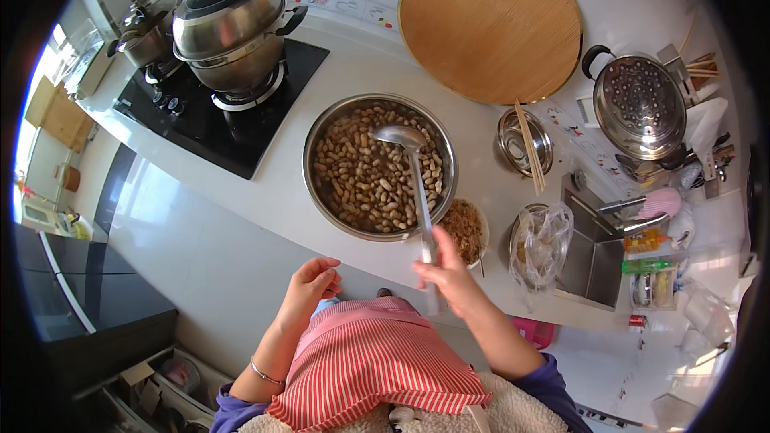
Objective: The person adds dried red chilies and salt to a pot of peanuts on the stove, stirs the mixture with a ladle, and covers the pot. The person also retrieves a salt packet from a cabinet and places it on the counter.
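In front of me a wide stainless steel basin point(319, 210) holds many unshelled peanuts point(367, 174) in dark liquid. A metal ladle point(419, 186) leans across it, bowl down on the peanuts and handle over the near rim. My right hand point(448, 276) grips the lower part of that handle, which is slightly blurred. Closer to my body, my left hand point(313, 282) hangs before the counter edge, fingers curled in and holding nothing I can see. Beside the basin's right side sits a plate of brownish shredded food point(464, 228), partly covered by the basin rim and my right hand.
A lidded steel pot point(234, 30) stands on the black gas hob point(240, 144) at left. A round wooden board point(493, 24) leans at the back. Chopsticks point(529, 147) lie across a steel bowl point(505, 153). A plastic bag point(544, 240) sits beside the sink point(592, 270).
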### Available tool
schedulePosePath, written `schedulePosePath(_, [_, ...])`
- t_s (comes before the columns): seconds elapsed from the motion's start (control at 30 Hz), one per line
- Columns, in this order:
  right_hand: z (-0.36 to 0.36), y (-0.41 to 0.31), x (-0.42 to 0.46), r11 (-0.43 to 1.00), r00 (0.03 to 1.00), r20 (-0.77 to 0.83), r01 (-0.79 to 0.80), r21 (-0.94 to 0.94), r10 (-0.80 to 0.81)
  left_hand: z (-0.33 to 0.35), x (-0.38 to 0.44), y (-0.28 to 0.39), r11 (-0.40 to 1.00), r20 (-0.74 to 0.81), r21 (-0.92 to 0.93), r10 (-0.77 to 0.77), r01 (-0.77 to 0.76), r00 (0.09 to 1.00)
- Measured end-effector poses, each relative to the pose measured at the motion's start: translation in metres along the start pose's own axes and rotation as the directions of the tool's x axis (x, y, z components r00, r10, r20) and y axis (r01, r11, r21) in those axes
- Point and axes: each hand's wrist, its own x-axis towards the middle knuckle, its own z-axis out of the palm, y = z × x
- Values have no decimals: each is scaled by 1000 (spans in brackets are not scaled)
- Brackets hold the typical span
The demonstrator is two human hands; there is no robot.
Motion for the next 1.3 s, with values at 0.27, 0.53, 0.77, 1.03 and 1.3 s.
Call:
schedulePosePath(0.27, [0, -18, -5, 732, 890, -276, 90, -676, -364, -36, 25, 31, 997, 170, 74, -27, 14, 985])
schedulePosePath(0.53, [21, -32, -1, 595, 877, -162, 162, -787, -453, -37, 26, 30, 993, 214, 116, -41, 16, 976])
schedulePosePath(0.77, [-11, -26, -65, 481, 908, -93, 127, -868, -408, -38, 24, 20, 994, 159, 98, -53, 38, 986])
schedulePosePath(1.03, [-28, -11, -73, 865, 942, -181, 168, -473, -282, -28, 20, 7, 995, 168, 100, -48, 31, 985])
schedulePosePath(1.3, [-35, -26, -85, 980, 991, -127, 68, 186, -45, -35, 9, 4, 996, 103, 89, -39, 30, 994])
